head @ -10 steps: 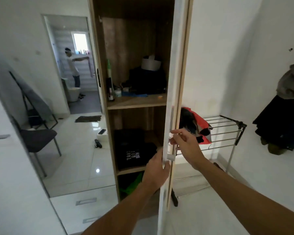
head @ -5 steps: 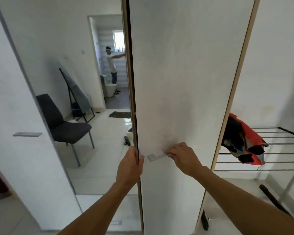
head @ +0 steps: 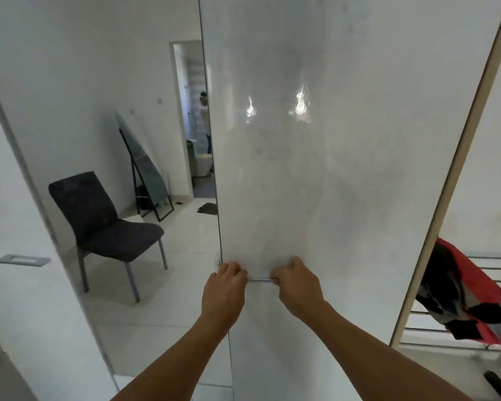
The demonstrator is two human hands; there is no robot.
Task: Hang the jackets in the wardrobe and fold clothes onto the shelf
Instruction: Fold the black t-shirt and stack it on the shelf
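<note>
White gloss covers the wardrobe door (head: 330,169), which fills the middle of the view and is edged on its right side by a pale wood strip. Two bright glints of light are reflected on the panel. A mirrored panel (head: 99,140) is seen to the left of the door, and in it a white-walled, white-tiled room is shown with one dark chair (head: 104,230) on grey metal legs, one leaning framed panel (head: 145,169) against the wall, and one doorway (head: 194,117) in which a person is partly visible. One grey recessed pull (head: 22,259) is set in the white panel at far left.

One slim metal handle (head: 260,280) is fixed low on the door. It is gripped at its left end by the left hand (head: 224,290) and at its right end by the right hand (head: 297,287), the fingers of both being curled round it, so that only the short middle of the bar is left showing between them.

One red, black and white jacket (head: 463,296) is draped over one metal drying rack (head: 498,267) at right, beyond the door's wood edge and well apart from both hands.
</note>
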